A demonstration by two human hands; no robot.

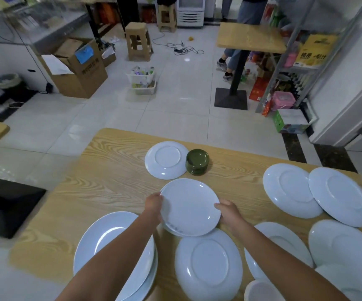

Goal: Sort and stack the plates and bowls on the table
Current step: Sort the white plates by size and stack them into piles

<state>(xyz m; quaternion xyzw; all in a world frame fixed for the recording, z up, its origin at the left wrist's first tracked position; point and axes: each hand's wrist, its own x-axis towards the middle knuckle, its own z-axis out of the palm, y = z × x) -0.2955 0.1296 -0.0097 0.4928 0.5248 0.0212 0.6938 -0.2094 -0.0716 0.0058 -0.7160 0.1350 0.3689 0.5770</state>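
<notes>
— Plate [189, 206], white, right way up: where against the grips?
— Between them. On the left rim, left grip [153, 206], fingers curled round the edge. On the right rim, right grip [230, 213], thumb laid over the edge, fingers tucked under. Both closed on it, nothing else in either.
— Lifted or resting?
— Cannot tell. Over the middle of the table [115, 177], near edge overlapping the upturned plate [208, 263] in front. Just beneath the near-left edge, a second rim with a faint pattern.
— And round about?
— Beyond, close by, a face-down plate [166, 160] touching a stack of small green dishes [197, 161]. Near left, a stack of large plates [115, 246], partly hidden by the left forearm. Off to the right, well apart from the grips, a pair of face-down plates [290, 190] overlapping each other. Under the right forearm, more white plates. At the bottom edge, a white bowl [262, 292], only partly in view.
</notes>
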